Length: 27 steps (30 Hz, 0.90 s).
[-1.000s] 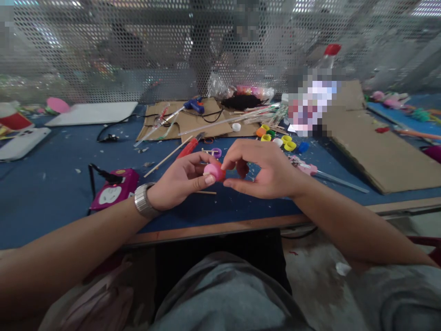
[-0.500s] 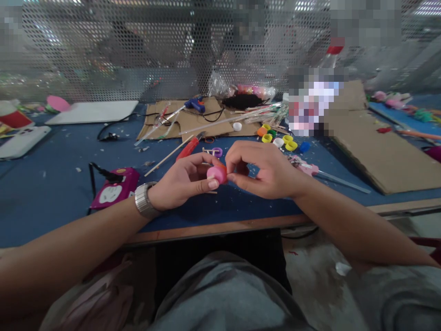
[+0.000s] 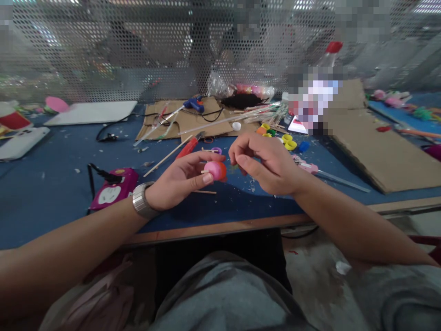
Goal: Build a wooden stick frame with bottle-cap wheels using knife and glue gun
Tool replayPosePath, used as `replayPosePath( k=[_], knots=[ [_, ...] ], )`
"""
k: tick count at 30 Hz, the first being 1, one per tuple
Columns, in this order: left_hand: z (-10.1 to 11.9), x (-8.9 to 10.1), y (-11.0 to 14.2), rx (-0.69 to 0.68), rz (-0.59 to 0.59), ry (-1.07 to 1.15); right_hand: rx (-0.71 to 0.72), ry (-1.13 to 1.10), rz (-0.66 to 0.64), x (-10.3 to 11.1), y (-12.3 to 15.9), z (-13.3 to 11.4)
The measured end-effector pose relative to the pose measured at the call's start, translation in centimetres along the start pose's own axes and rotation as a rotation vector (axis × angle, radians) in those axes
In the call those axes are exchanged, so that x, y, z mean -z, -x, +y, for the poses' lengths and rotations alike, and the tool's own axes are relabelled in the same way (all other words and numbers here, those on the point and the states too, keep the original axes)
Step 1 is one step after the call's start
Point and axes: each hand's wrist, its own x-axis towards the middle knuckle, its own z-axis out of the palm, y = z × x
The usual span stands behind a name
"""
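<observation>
**Left hand (image 3: 172,185) gripping a pink-and-orange piece (image 3: 215,170) above a blue bench (image 3: 62,193)**

From my head view, left to right: a magenta socket box (image 3: 115,189) sits left of the left hand, whose fingers are closed on the pink-and-orange piece, the thumb at its near side by a short pale stick (image 3: 206,171). Behind that hand lies a red-handled tool (image 3: 188,148). The right hand (image 3: 270,164) is just right of the piece, apart from it, fingers curled inward; I cannot tell whether they are fully closed. Yellow caps (image 3: 290,145) lie behind it, with a pink glue gun (image 3: 308,167) to its right, then flat cardboard (image 3: 379,151).
</observation>
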Motion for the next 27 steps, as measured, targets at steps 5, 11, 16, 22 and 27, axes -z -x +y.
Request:
replayPosePath(
  k=[5,11,16,22,27],
  knots=[
    [0.4,-0.4,-0.1,0.010,0.011,0.060,0.046,0.047,-0.055,0.0,-0.2,0.1],
    [-0.1,-0.2,0.1,0.052,0.007,0.104,0.060,0.097,-0.036,-0.6,-0.1,0.4],
    [-0.8,0.0,0.2,0.043,-0.048,0.053,0.110,0.085,-0.060,-1.0,-0.1,0.7],
    [-0.2,-0.2,0.1,0.005,-0.107,-0.076,0.127,0.106,-0.091,-0.9,0.0,0.8],
    [0.1,-0.1,0.2,-0.036,-0.096,-0.067,0.151,0.084,-0.143,-0.4,-0.1,0.7]
  ],
)
